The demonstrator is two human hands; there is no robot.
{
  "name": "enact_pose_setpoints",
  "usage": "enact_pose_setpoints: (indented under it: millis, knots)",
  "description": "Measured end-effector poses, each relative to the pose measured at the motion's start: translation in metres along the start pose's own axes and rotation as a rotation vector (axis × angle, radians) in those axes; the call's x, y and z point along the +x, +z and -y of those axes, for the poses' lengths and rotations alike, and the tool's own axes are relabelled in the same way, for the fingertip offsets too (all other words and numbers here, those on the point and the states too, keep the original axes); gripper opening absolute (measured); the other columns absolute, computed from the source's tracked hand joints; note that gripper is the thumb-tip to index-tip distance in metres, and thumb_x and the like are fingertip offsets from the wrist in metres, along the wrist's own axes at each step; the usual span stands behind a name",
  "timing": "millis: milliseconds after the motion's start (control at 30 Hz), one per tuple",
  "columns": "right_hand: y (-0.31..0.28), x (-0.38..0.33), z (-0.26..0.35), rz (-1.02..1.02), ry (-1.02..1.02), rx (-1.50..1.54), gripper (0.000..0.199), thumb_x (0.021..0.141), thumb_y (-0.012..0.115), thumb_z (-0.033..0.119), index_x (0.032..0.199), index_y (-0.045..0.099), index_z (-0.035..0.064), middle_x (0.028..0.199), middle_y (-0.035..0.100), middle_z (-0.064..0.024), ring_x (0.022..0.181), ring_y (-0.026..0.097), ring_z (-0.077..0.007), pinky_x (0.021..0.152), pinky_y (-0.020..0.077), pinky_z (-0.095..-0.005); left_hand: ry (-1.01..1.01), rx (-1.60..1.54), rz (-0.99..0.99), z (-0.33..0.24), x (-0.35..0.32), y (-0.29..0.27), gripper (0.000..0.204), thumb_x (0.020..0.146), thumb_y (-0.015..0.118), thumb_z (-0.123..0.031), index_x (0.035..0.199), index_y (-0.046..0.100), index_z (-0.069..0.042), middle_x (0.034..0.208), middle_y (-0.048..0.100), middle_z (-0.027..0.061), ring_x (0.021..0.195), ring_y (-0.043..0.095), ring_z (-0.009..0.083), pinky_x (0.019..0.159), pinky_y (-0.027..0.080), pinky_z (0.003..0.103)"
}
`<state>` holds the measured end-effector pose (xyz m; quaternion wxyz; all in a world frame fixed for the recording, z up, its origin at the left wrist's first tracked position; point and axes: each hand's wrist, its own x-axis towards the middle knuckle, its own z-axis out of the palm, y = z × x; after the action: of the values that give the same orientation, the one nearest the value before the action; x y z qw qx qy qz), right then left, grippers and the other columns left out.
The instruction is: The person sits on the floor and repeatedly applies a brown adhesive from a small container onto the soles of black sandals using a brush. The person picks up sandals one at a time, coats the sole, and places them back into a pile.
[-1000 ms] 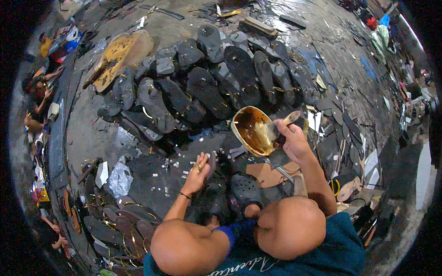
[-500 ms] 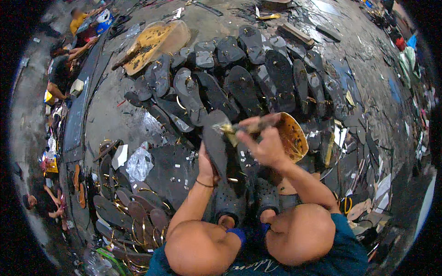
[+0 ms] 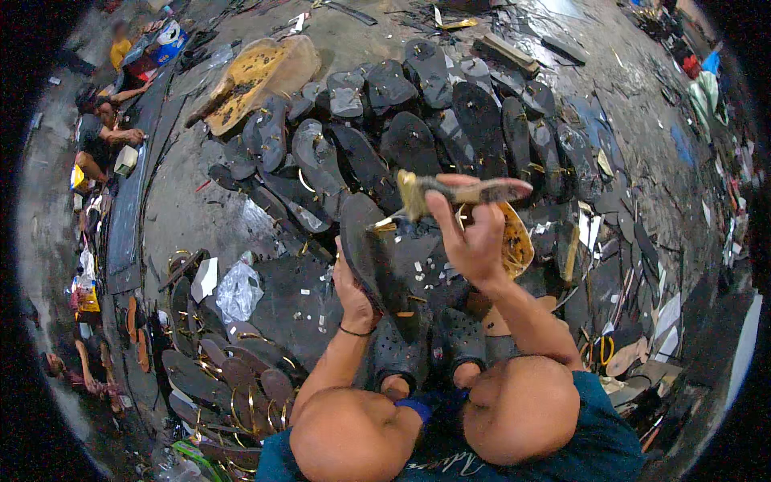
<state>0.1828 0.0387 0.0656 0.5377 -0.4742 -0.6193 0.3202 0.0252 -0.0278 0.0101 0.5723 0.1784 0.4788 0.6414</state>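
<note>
My left hand (image 3: 353,299) grips a dark sandal sole (image 3: 361,241) by its left edge, holding it tilted up above my shoes. A paintbrush (image 3: 411,197) with yellowish bristles lies across my right hand (image 3: 475,245), whose fingers are closed round the handle. The bristle end is just right of the sole's upper part, and a pale strand seems to run between the two. Under my right hand stands a yellow container (image 3: 519,241) with dark stains, partly hidden by the hand. Several dark soles (image 3: 411,146) lie in rows on the floor beyond.
A large stained yellow scoop-like piece (image 3: 281,76) lies at the far left. Sandals with gold straps (image 3: 241,377) are heaped at near left, beside a clear plastic bag (image 3: 239,293). Scraps and yellow-handled scissors (image 3: 606,347) lie at right. Other people (image 3: 100,132) sit along the left.
The brush has moved from lying on the sole to just right of it and is lifted, its handle swinging more level. The sole has shifted slightly left and tilted more.
</note>
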Motion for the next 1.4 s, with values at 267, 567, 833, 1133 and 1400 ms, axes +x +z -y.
enact_pose_setpoints:
  millis: [267,567,833,1133,1400]
  knots:
    - [0.023,-0.046,-0.029,0.191,0.609,0.469,0.027,0.093,0.065,0.02,0.11,0.065,0.0002,0.097,0.066,-0.001,0.085,0.06,-0.0106,0.077,0.0472,-0.0266,-0.073,0.019,0.07,0.02,0.008,-0.038,0.051,0.103,0.035,-0.045,0.12,0.058,-0.002,0.112,0.065,0.0094,0.097,0.065,0.018,0.086,0.053,0.033]
    - [-0.015,-0.022,-0.039,0.054,0.988,0.829,0.025,0.094,0.063,0.032,0.103,0.064,0.0094,0.09,0.064,0.0022,0.076,0.055,-0.0075,0.059,0.0378,-0.0239,-0.566,-0.349,0.084,-0.031,-0.069,-0.023,0.061,0.095,0.043,-0.061,0.119,0.057,-0.007,0.105,0.065,0.0062,0.089,0.065,0.0205,0.083,0.054,0.036]
    - [0.025,-0.044,-0.028,0.178,-0.061,-0.059,0.021,0.087,0.068,0.015,0.101,0.065,0.0001,0.093,0.068,-0.0145,0.085,0.066,-0.023,0.077,0.0502,-0.0341,-0.232,-0.291,-0.051,-0.022,0.027,0.01,0.066,0.087,0.049,-0.069,0.115,0.057,-0.01,0.098,0.065,0.0055,0.085,0.065,0.0194,0.072,0.056,0.035]
    - [0.028,-0.026,-0.003,0.383,0.196,0.297,0.02,0.089,0.066,0.015,0.1,0.064,-0.0018,0.088,0.07,-0.0083,0.083,0.065,-0.0167,0.077,0.0521,-0.0323,-0.413,-0.439,0.276,-0.007,0.036,0.0,0.084,0.084,0.047,-0.074,0.124,0.056,0.0,0.103,0.066,0.0073,0.087,0.064,0.0187,0.076,0.054,0.032]
    - [0.014,-0.031,-0.044,0.261,0.254,-0.032,0.024,0.085,0.07,0.023,0.096,0.067,0.0024,0.092,0.071,-0.0148,0.087,0.069,-0.0253,0.081,0.0524,-0.0371,-0.163,-0.35,-0.029,-0.014,0.049,-0.003,0.075,0.082,0.046,-0.077,0.104,0.061,-0.007,0.084,0.066,0.006,0.067,0.065,0.0215,0.062,0.057,0.035]
